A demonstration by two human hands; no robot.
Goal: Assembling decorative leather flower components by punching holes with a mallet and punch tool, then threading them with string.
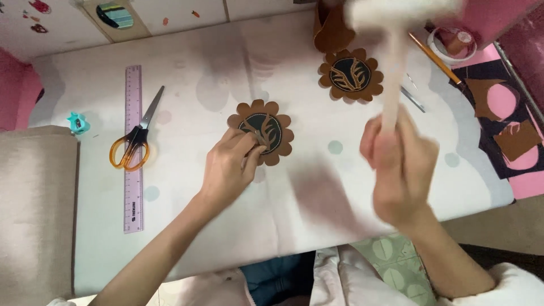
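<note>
Now | L hand (pixel 226 170) fingers pinch punch (pixel 259 137) on scalloped disc (pixel 262 131) | R hand (pixel 399 170) grips blurred mallet (pixel 394 68), handle upright

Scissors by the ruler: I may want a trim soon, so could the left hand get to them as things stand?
Probably not at once: the left hand pinches a small tool on the brown scalloped piece. The table between it and the scissors lies bare.

Lying on the table: two scalloped brown discs (pixel 261 131) (pixel 351 74), one ruler (pixel 134 148), one pair of scissors (pixel 133 140), one pencil (pixel 434 58), and one blurred white mallet (pixel 393 68), probably.
</note>
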